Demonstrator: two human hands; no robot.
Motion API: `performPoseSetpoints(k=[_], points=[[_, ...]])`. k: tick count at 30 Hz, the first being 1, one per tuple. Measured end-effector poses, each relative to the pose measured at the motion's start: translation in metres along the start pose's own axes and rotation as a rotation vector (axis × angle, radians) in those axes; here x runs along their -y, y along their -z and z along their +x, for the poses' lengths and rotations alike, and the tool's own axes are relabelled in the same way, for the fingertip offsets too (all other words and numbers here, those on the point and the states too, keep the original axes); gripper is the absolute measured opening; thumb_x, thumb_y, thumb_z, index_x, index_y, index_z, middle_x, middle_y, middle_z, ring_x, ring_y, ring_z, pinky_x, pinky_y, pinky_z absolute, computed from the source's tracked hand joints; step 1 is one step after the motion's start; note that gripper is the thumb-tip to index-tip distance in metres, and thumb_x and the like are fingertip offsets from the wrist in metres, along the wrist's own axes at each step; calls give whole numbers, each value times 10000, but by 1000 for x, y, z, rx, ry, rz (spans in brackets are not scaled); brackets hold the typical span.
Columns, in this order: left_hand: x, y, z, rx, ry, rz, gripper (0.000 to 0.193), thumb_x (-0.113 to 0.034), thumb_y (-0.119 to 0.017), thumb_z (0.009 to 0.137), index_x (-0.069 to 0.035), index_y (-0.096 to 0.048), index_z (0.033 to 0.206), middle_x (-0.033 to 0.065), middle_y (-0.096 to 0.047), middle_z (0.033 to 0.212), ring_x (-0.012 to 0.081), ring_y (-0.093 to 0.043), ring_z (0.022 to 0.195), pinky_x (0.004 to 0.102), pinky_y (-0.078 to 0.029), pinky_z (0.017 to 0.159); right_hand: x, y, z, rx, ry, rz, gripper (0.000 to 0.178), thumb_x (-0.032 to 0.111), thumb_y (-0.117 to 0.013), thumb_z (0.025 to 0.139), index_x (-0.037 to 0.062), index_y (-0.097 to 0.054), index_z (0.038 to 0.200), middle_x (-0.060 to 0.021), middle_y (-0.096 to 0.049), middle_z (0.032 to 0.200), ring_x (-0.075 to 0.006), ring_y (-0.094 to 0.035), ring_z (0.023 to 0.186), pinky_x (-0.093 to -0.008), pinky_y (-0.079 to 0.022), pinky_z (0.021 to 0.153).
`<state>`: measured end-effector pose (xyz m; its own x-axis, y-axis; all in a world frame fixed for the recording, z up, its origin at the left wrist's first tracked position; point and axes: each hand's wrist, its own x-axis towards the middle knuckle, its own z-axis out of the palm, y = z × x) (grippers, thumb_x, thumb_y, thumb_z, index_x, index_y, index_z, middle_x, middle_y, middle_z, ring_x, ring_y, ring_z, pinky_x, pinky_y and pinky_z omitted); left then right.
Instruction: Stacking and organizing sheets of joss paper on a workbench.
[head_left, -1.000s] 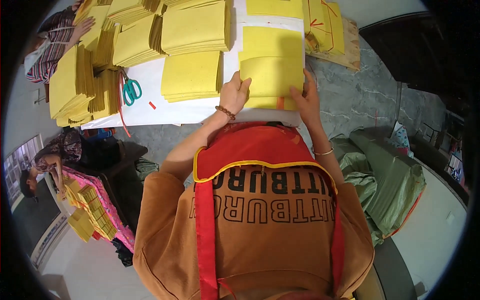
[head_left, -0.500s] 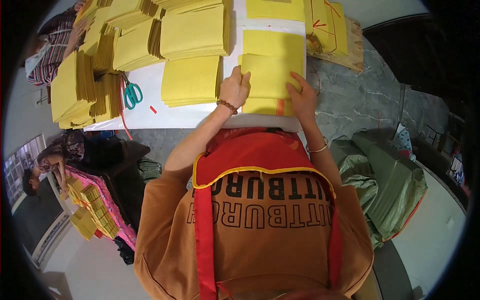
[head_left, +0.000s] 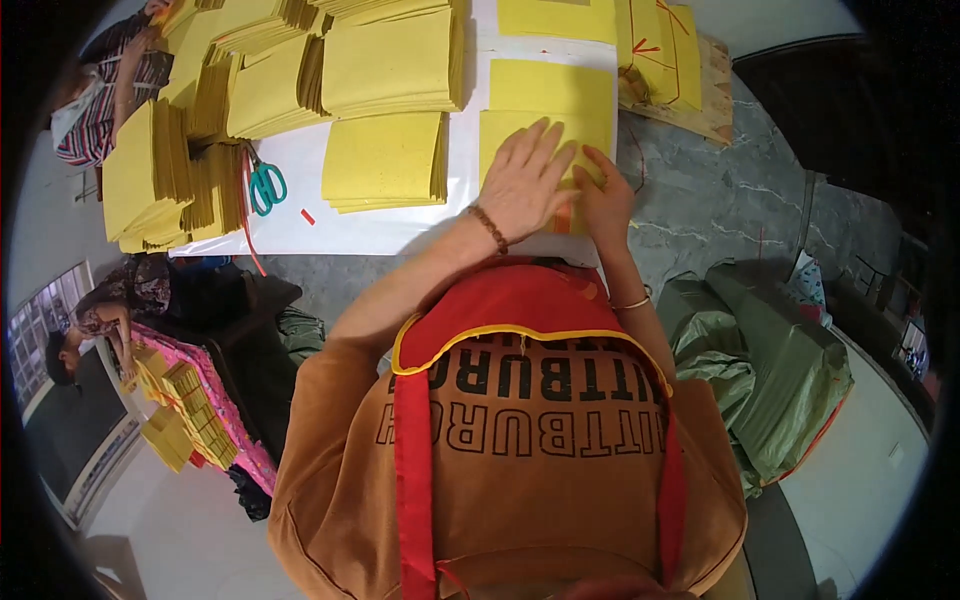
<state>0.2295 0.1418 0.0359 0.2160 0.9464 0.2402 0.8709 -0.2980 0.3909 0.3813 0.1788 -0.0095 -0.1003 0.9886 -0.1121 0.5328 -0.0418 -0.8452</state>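
My left hand lies with fingers stretched and spread across a sheet of yellow paper, near the table's front edge. Beside it, my right hand rests at the paper's right side, its thumb and forefinger apart on the surface. Part of an orange-red strip shows below the hands, over the lower end of the yellow paper. Another yellow sheet lies just beyond. To the left of my hands stands a neat stack of yellow paper.
Several more yellow paper stacks fill the table's left half. Green-handled scissors and a red scrap lie on the white tabletop. Tied yellow bundles are at the far right. Green sacks stand behind right; other people work at left.
My left hand has moved right from the paper's left edge and flattened out over it. My right hand has stayed near the right edge.
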Motion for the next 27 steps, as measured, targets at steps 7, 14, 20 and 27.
performPoseSetpoints(k=[7,14,20,27], points=[[17,-29,-7,162,-30,120,579,-433,-525,838,-150,-402,1328,137,-314,1407,332,-276,1295,493,-209,1047,16,9,-7,80,-39,64,365,250,-613,800,120,-594,1140,-138,-582,1166,-292,-568,1046,-424,-421,873],[20,-28,-8,125,-43,101,535,-345,-551,816,-114,-441,1285,158,-337,1385,347,-278,1292,493,-197,1052,-2,-2,-26,125,544,-688,623,494,-452,861,94,-373,1332,-131,-285,1423,-282,-257,1324,-703,-159,929],[24,-7,-20,123,-102,15,533,-230,-618,737,-8,-488,1204,167,-434,1295,336,-419,1155,422,-352,946,1,-5,-27,126,537,-713,619,477,-431,878,65,-360,1335,-137,-277,1429,-281,-254,1330,-712,-138,938],[8,-25,-20,45,-235,546,491,-178,-577,738,35,-497,1173,221,-556,1115,320,-551,1000,367,-471,788,-26,-6,-11,178,312,-200,476,306,-345,952,6,-380,1320,-172,-374,1369,-306,-325,1288,-544,-197,1036]])
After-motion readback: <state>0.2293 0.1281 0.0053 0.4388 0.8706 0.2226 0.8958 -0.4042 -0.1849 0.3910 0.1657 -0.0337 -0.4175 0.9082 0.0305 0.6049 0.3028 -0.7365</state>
